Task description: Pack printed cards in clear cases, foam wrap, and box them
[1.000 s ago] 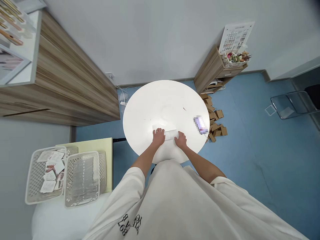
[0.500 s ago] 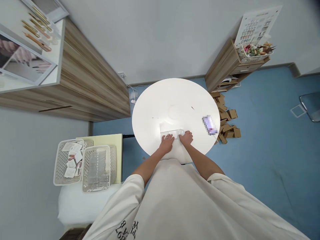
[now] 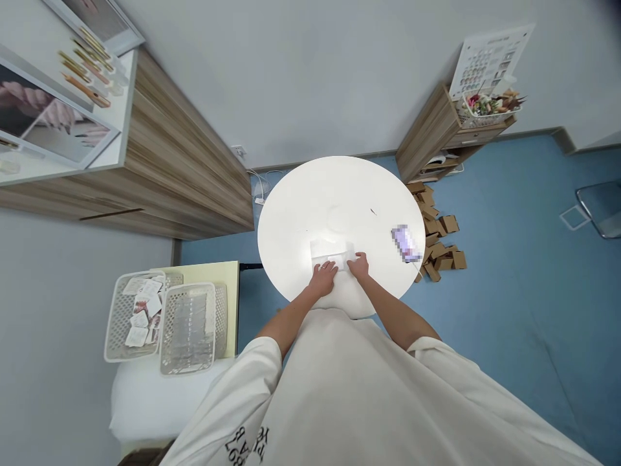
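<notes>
A thin, whitish sheet, partly see-through and creased, lies on the round white table near its front edge. It looks like plastic film or thin paper; I cannot tell which. My left hand, with a ring on one finger, presses on the sheet's near edge with its fingers spread over it. At the right end, my right hand is closed, its thumb and fingers pinching the edge. A smaller white piece shows between the hands on the sheet.
A blurred purple phone-like object lies on the table's right side, a small dark mark beyond it. Cardboard boxes lie on the floor at right. White baskets stand at left; a wooden cabinet rises behind them.
My right hand has moved slightly left, with its fingers drawn in to the sheet's edge. The sheet's right part now stands open farther back. My left hand stays almost still.
</notes>
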`<state>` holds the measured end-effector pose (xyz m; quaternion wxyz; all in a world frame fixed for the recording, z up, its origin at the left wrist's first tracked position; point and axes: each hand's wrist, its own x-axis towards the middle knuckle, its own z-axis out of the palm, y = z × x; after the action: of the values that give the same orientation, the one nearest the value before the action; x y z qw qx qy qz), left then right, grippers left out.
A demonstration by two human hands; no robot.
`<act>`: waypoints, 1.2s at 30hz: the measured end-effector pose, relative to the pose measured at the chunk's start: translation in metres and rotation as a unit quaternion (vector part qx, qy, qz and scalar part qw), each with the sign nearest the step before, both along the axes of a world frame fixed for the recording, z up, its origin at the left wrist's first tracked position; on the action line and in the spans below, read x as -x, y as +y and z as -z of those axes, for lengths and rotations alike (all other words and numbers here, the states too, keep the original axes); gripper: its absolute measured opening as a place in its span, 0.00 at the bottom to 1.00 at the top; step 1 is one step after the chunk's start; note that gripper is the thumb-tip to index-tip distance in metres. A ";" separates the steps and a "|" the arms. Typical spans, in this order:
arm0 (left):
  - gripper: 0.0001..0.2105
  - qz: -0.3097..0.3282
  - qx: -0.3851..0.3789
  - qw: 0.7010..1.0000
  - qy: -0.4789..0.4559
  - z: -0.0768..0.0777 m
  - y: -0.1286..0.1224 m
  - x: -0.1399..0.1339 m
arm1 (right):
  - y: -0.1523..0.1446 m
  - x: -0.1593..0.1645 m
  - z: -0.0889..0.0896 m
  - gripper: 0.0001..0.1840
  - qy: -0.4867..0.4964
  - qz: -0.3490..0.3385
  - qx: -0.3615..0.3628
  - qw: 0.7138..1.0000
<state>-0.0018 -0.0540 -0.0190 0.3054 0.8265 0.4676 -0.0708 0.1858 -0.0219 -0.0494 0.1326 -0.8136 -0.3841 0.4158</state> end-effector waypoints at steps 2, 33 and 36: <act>0.31 -0.004 0.007 1.000 0.000 0.000 0.001 0.001 | -0.001 0.004 -0.004 0.18 0.010 -0.037 -0.027 0.999; 0.18 -0.559 0.174 0.806 -0.086 0.035 0.018 0.027 | -0.022 0.040 -0.021 0.40 -0.086 -0.405 -0.004 0.910; 0.10 -0.542 0.190 0.811 -0.114 0.035 0.021 0.029 | -0.021 0.039 -0.022 0.40 -0.086 -0.414 -0.001 0.906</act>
<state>-0.0309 -0.0328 -0.0540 0.4962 0.3672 0.7784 0.1137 0.1464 -0.0425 -0.0275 -0.0838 -0.6139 -0.6965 0.3618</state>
